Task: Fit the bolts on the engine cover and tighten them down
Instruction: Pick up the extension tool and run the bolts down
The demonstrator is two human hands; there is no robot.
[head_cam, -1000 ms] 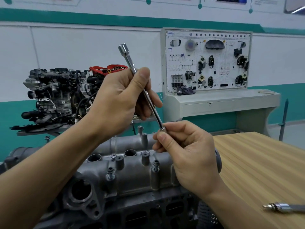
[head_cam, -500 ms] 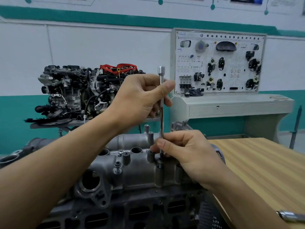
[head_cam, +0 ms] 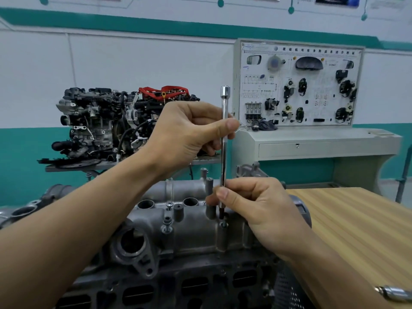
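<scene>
1. The left hand (head_cam: 189, 132) grips the upper part of the long driver (head_cam: 224, 152), with the thumb pressed on the shaft and the fingers curled behind it. The right hand (head_cam: 260, 210) pinches the lower end between thumb and fingers.
2. The driver stands almost upright. Its dark tip is at a bolt (head_cam: 223, 224) near the front edge of the engine cover (head_cam: 194, 237); I cannot tell if the tip already sits in the head.
3. To do this step well, I think the right hand should keep the tip straight on the bolt while the left hand turns the shaft lightly, so that the thread starts without crossing.
4. Two more bolts (head_cam: 167, 221) stand a little to the left on the cover, and they seem not fully down.
5. The wooden surface (head_cam: 356, 230) is at the right, and a metal tool (head_cam: 394, 293) lies at its near edge.
6. Behind, another engine (head_cam: 107, 123) sits on a stand, and a training board (head_cam: 298, 85) stands against a white and teal wall.
</scene>
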